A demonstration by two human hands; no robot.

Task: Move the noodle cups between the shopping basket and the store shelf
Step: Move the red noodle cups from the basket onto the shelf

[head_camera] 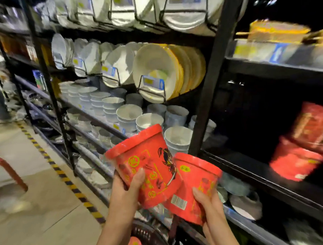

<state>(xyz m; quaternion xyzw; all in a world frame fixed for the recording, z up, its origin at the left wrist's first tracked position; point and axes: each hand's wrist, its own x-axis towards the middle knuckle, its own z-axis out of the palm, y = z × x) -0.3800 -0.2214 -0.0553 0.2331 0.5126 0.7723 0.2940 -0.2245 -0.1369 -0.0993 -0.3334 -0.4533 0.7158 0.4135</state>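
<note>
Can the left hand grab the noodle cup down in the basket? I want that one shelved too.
Probably not yet: the left hand already grips a red cup, so the basket cup must wait.

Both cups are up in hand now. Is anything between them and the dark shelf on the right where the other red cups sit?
Nothing visible blocks the way. The left hand and right hand hold the noodle cups just left of the black upright post; the dark shelf beyond it shows open space before the stacked red cups.
</note>
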